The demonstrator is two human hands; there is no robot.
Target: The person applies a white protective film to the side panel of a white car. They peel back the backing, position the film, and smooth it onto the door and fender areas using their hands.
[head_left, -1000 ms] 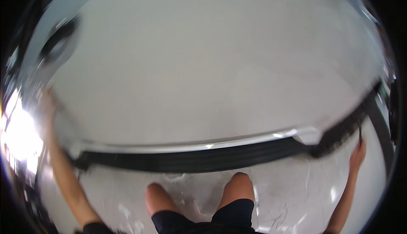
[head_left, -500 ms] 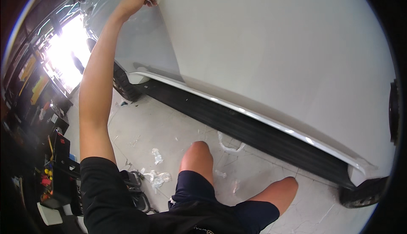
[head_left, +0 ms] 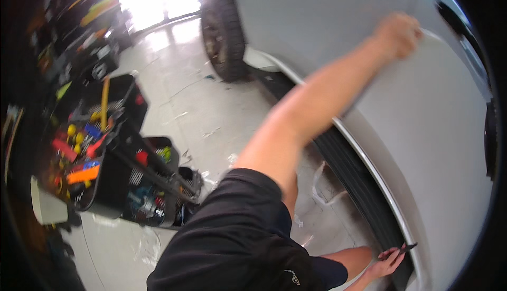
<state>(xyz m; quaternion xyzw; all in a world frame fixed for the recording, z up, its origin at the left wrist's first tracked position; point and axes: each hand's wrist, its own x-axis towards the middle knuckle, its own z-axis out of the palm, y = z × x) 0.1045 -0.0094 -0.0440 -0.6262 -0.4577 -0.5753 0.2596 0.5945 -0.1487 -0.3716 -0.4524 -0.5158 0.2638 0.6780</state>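
Head view shows our left hand (head_left: 398, 35), blurred, clenched beside the car (head_left: 317, 11) on film (head_left: 433, 34), likely light, limp and best held by its edge, while our right hand (head_left: 385, 266) pinches a black tool (head_left: 409, 247), probably stiff, by the step (head_left: 354, 177).

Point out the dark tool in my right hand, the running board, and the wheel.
Dark tool (head_left: 409, 247): head view, on its exposed part.
Running board (head_left: 360, 186): head view, midway along its black upper surface.
Wheel (head_left: 215, 36): head view, on its face, inside the tire.
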